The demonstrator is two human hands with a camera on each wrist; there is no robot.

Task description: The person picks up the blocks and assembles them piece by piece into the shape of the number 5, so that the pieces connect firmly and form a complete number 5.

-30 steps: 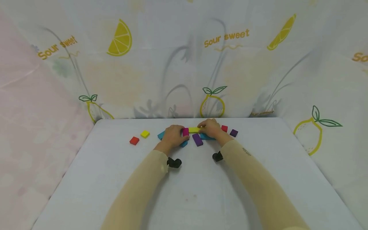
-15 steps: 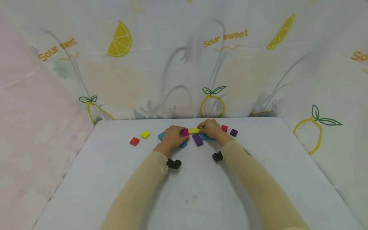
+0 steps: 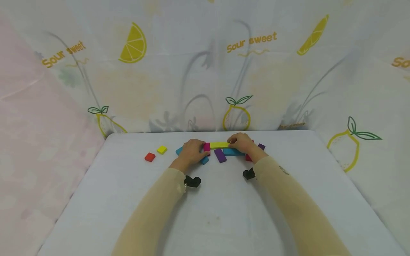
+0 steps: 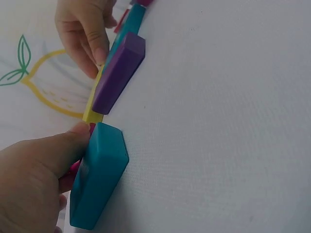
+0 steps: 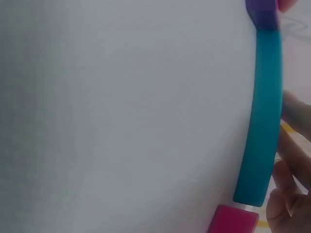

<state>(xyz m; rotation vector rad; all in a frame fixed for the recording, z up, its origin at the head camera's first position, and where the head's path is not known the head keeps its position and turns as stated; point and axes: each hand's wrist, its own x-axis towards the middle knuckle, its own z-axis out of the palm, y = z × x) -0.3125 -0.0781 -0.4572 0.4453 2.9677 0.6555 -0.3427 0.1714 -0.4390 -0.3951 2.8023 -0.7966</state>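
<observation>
My left hand (image 3: 191, 152) holds a magenta block (image 3: 206, 147) between thumb and fingers, at the left end of a long yellow block (image 3: 219, 145). At the other end of that yellow block, the thumb and fingertips of my right hand (image 3: 242, 143) pinch it. In front of it lie a purple block (image 3: 220, 155) and a long blue block (image 3: 234, 152). Another blue block (image 4: 99, 174) sits close under my left thumb in the left wrist view. The right wrist view shows a magenta-red block (image 5: 233, 221) just off the blue block's end.
On the left of the white table (image 3: 205, 220) lie a red block (image 3: 150, 157) and a yellow square block (image 3: 161, 149). A dark purple block (image 3: 261, 147) shows beyond my right wrist. A patterned cloth (image 3: 173, 81) hangs behind the table's back edge.
My right hand has shifted a little to the right, uncovering more of the yellow and blue blocks and covering much of a red one. My left hand stays on the magenta block.
</observation>
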